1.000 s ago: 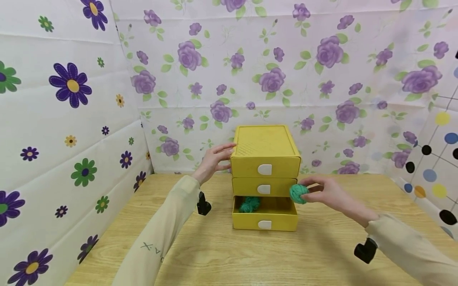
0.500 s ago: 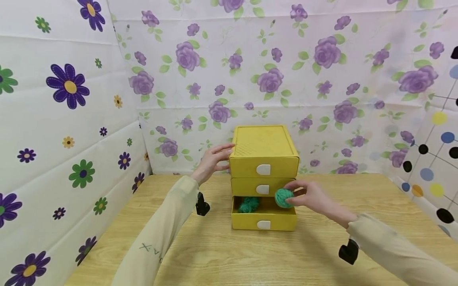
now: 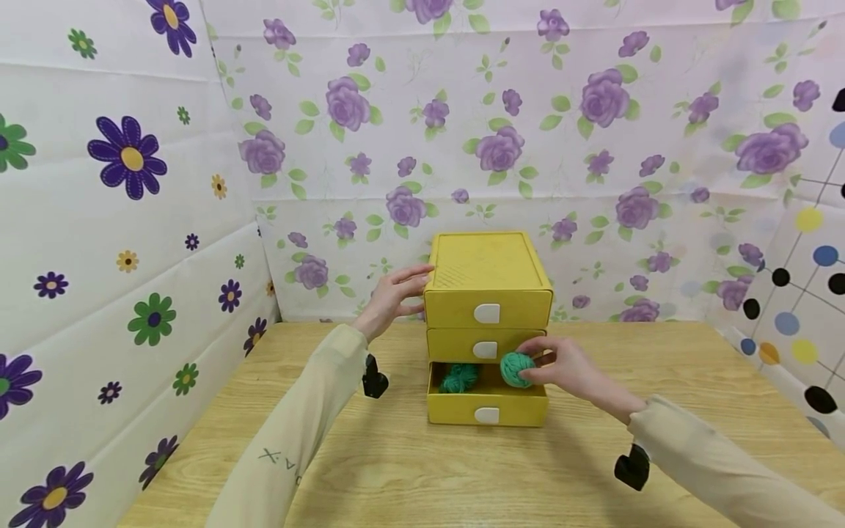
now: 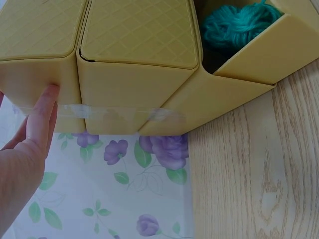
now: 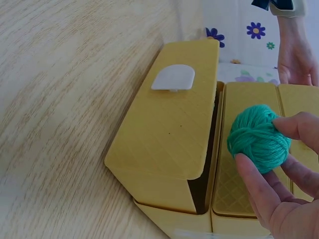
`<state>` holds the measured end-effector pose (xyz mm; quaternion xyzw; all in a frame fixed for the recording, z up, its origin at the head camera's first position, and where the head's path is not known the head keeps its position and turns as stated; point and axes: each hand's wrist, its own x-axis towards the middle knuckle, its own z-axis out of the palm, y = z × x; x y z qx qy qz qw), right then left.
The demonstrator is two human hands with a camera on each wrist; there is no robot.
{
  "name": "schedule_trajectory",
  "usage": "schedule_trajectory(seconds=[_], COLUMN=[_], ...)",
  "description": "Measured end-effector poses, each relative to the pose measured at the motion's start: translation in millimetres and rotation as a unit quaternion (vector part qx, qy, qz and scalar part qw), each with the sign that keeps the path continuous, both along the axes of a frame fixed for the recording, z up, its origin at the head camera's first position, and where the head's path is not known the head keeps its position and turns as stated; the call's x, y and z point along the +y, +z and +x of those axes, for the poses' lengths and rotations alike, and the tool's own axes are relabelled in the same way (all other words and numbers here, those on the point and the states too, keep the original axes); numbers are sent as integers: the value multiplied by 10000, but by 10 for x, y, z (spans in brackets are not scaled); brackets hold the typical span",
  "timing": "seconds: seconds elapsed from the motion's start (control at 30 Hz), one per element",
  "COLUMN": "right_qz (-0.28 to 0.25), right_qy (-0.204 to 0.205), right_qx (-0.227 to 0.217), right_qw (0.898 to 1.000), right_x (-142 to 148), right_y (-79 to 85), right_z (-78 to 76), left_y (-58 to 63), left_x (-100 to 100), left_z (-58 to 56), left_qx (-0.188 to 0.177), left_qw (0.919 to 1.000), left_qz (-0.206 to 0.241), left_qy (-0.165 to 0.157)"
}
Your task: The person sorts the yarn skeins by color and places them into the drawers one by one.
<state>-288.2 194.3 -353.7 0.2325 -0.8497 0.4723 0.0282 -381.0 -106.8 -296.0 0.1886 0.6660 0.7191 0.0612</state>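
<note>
A yellow chest of three drawers [image 3: 488, 260] stands on the table, its bottom drawer [image 3: 455, 409] pulled out. Inside that drawer, on the left, lies a green ball of yarn [image 3: 459, 378], seen also in the left wrist view as a teal yarn ball [image 4: 240, 26]. My right hand [image 3: 569, 367] pinches a second green yarn ball [image 3: 516, 369] between thumb and fingers, over the right part of the drawer. In the right wrist view this held yarn ball [image 5: 260, 138] is in front of the shut drawers. My left hand [image 3: 391, 301] rests its straight fingers on the chest's left side.
The wooden table [image 3: 422, 477] carries the chest near its back edge. Behind it hangs a rose-patterned cloth [image 3: 370, 169], with a flowered cloth [image 3: 152, 242] at left and a dotted one at right. White tabs [image 3: 487, 313] mark the drawer fronts.
My right hand has carried its yarn ball leftward from beside the chest to over the bottom drawer, slowing in the last half second. The left hand stays in place.
</note>
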Motion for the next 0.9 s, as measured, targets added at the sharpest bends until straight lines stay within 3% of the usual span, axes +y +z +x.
schedule_trajectory(seconds=[0.47, 0.9], right_qz=[-107, -579], right_qy=[-82, -381], right_qx=[-123, -782], right_qw=[9998, 9945], right_x=[-21, -14], right_y=[24, 25], right_z=[14, 33], left_y=[2, -8], left_x=[10, 6], left_z=[-8, -6], left_qx=[-1, 37], left_qw=[10000, 10000], left_qz=[16, 6], left_qy=[45, 22])
